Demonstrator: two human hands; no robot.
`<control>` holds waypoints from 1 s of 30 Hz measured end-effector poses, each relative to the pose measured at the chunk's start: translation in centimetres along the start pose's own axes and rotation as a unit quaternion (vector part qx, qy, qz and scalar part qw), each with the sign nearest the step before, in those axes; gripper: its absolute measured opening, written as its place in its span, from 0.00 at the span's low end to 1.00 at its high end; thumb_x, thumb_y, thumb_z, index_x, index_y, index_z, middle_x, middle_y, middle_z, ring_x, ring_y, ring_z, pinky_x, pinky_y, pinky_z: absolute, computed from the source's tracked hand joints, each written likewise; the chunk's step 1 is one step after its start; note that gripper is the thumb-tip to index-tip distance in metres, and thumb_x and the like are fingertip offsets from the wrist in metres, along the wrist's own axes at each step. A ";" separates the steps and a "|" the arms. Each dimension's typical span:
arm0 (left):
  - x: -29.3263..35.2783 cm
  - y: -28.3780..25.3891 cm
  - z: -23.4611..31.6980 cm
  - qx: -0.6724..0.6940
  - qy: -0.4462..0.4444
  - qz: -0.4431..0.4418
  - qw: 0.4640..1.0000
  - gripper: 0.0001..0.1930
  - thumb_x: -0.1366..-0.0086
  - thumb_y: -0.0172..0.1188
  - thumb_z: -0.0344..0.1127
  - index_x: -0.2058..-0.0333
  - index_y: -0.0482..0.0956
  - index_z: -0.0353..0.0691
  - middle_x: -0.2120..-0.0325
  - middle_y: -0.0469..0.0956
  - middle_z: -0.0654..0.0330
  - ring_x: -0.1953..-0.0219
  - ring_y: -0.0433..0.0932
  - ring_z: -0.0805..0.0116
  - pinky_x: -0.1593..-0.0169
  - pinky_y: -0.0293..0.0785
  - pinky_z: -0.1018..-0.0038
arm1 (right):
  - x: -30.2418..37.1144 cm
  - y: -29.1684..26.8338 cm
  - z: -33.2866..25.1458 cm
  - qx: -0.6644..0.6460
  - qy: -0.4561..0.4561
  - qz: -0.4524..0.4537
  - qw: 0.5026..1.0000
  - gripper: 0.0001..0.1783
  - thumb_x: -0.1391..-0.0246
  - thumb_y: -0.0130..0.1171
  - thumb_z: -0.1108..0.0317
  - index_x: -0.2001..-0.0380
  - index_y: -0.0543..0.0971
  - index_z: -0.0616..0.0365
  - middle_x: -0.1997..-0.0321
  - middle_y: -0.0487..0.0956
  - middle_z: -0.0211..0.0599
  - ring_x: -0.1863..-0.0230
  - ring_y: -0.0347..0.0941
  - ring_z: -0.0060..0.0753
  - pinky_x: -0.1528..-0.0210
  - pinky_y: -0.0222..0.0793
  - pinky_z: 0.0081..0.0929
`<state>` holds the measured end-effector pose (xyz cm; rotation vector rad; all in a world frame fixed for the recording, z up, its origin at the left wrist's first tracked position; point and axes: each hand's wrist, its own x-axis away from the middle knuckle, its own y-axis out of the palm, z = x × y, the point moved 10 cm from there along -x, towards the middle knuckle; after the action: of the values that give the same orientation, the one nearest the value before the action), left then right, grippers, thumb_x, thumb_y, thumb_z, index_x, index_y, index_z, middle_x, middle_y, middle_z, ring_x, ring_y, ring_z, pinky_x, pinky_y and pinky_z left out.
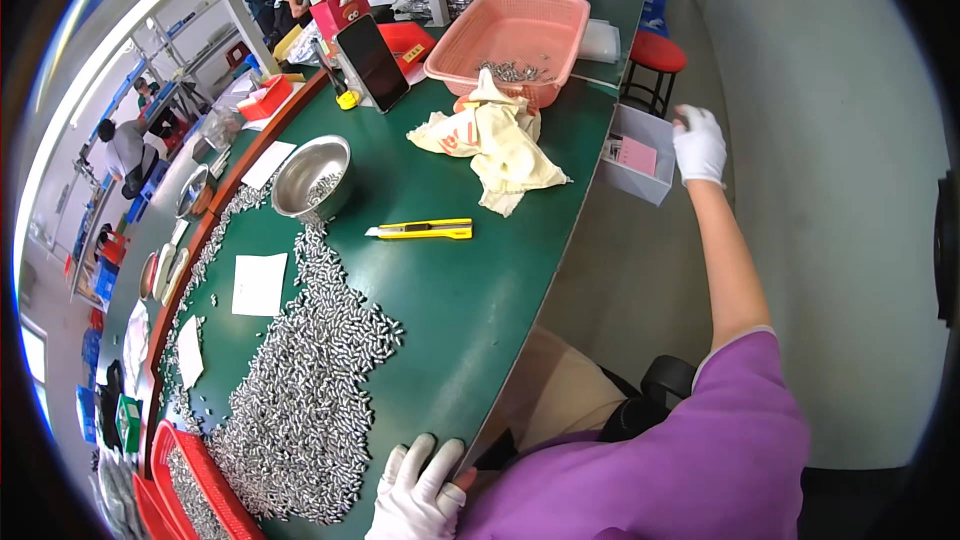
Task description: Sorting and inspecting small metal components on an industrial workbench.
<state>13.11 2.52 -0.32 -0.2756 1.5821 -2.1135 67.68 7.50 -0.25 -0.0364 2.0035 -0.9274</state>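
Note:
My left hand (pixel 418 492), in a white glove, rests on the near edge of the green table, fingers stretched out and holding nothing I can see. My right hand (pixel 702 148), also gloved, is reached forward beside an open grey drawer (pixel 640 180) under the table's right edge. Its fingers are loosely bent and partly hidden; no object shows in them. A pink paper (pixel 636 155) lies in the drawer. Left of my left hand spreads a large heap of small shiny metal pins (pixel 300 410). A yellow utility knife (pixel 425 229) lies farther up the table.
A steel bowl (pixel 290 185) tilts over some pins. Beyond are a yellowish cloth (pixel 495 145), a pink plastic basket (pixel 470 35) and a dark phone (pixel 371 62). A red basket (pixel 215 485) stands near left, a red stool (pixel 657 53) far right. Other people work at the back left.

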 end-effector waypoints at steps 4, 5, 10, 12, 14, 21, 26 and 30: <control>0.2 -2.5 1.0 -0.099 0.063 0.071 0.991 0.13 0.31 0.49 0.40 0.59 0.75 0.37 0.57 0.76 0.55 0.58 0.76 0.57 0.54 0.74 0.60 | 5.1 7.3 6.8 -0.282 0.272 -0.118 0.913 0.24 0.40 0.52 0.49 0.46 0.74 0.51 0.46 0.76 0.42 0.45 0.72 0.41 0.48 0.69 0.36; 0.2 -1.6 0.6 -0.070 0.067 0.040 0.994 0.11 0.44 0.56 0.35 0.63 0.75 0.38 0.54 0.73 0.52 0.55 0.72 0.50 0.55 0.71 0.56 | 8.8 11.1 6.7 -0.437 0.410 -0.196 0.776 0.29 0.38 0.46 0.43 0.41 0.70 0.50 0.40 0.72 0.37 0.40 0.67 0.42 0.42 0.66 0.40; -0.1 -0.8 -0.4 0.002 0.043 0.012 0.999 0.06 0.46 0.60 0.33 0.70 0.80 0.39 0.50 0.72 0.55 0.49 0.69 0.51 0.51 0.68 0.60 | 10.7 16.0 -0.8 -0.679 0.459 -0.247 0.516 0.29 0.34 0.36 0.43 0.41 0.69 0.50 0.41 0.72 0.36 0.41 0.68 0.43 0.38 0.64 0.43; -0.1 -0.9 -0.5 0.033 0.055 0.013 0.998 0.06 0.44 0.60 0.33 0.69 0.80 0.39 0.49 0.71 0.55 0.49 0.69 0.52 0.50 0.68 0.60 | 9.7 19.2 -0.9 -0.657 0.445 -0.248 0.556 0.30 0.34 0.37 0.43 0.42 0.69 0.52 0.41 0.73 0.35 0.41 0.68 0.42 0.38 0.64 0.42; 0.5 -1.3 -0.5 0.046 0.075 0.067 0.994 0.08 0.51 0.64 0.33 0.73 0.76 0.38 0.51 0.72 0.51 0.54 0.71 0.48 0.59 0.71 0.58 | 10.0 21.8 -3.8 -0.642 0.436 -0.257 0.576 0.30 0.35 0.38 0.42 0.41 0.69 0.52 0.40 0.72 0.34 0.41 0.68 0.40 0.38 0.63 0.40; 1.8 -1.0 -0.9 0.083 0.081 0.034 0.993 0.16 0.52 0.63 0.32 0.62 0.75 0.37 0.47 0.68 0.51 0.48 0.67 0.45 0.53 0.68 0.56 | 4.3 19.8 4.1 -0.409 0.265 -0.165 0.858 0.27 0.41 0.50 0.55 0.45 0.71 0.64 0.51 0.76 0.40 0.52 0.69 0.33 0.45 0.63 0.32; 3.2 -3.4 -1.1 0.107 0.099 0.182 0.972 0.23 0.52 0.61 0.27 0.53 0.73 0.38 0.58 0.73 0.52 0.55 0.73 0.49 0.63 0.74 0.60 | 2.5 -0.6 -15.1 -0.548 0.064 -0.038 0.833 0.20 0.37 0.54 0.62 0.47 0.73 0.63 0.54 0.78 0.40 0.56 0.74 0.27 0.51 0.70 0.26; 5.1 -6.4 -3.7 0.108 -0.022 0.218 0.970 0.16 0.47 0.59 0.27 0.58 0.77 0.42 0.76 0.75 0.61 0.73 0.77 0.59 0.72 0.74 0.67 | 13.8 -9.9 -37.7 -0.531 -0.257 -0.341 0.732 0.10 0.42 0.59 0.67 0.60 0.80 0.58 0.61 0.80 0.31 0.60 0.75 0.25 0.55 0.70 0.24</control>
<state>5.45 4.54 3.95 0.0949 1.2346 -1.8925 28.44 17.83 7.83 -1.5728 1.6985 0.0146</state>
